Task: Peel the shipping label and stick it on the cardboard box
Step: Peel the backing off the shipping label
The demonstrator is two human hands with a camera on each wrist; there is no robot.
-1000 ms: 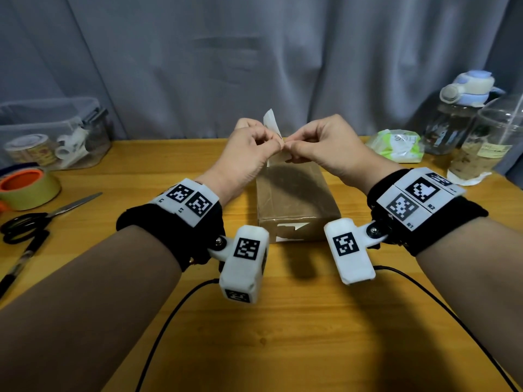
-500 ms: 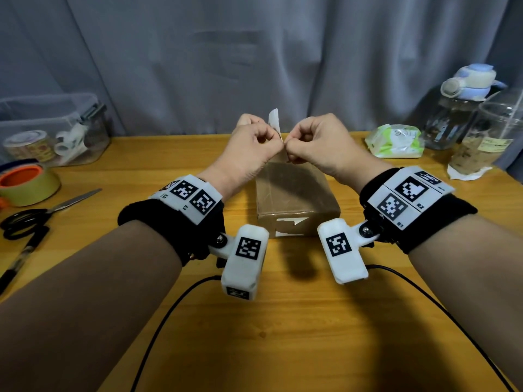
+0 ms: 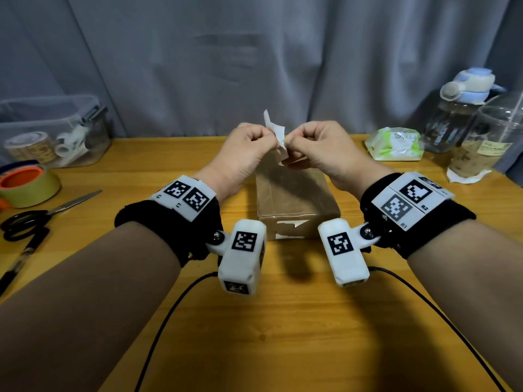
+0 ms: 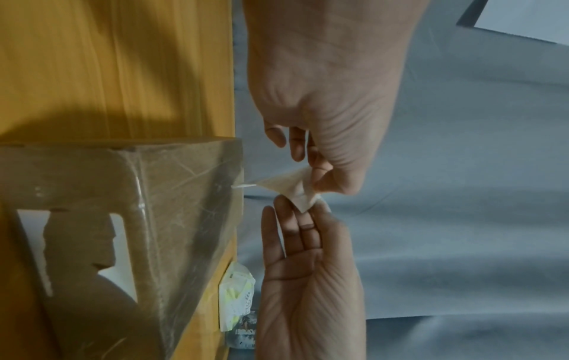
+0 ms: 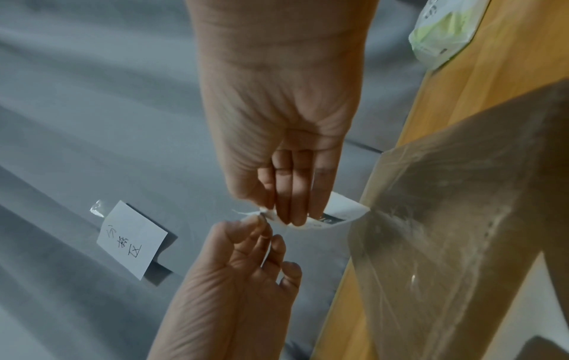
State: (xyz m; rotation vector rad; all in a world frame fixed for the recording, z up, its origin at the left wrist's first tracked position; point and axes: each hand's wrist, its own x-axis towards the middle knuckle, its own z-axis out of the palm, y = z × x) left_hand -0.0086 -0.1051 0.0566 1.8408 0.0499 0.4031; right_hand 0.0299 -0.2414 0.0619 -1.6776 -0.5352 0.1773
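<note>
Both hands, left hand [image 3: 240,154], right hand [image 3: 319,151], pinching curled white paper label [image 3: 276,131], above tape-glossed cardboard box [image 3: 294,199]

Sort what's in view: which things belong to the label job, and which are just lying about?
In use: shipping label, pinched by left hand and right hand; cardboard box.

Lying about: tape roll, scissors, pen, plastic bin, wipes pack, water bottle, plastic cup.
</note>
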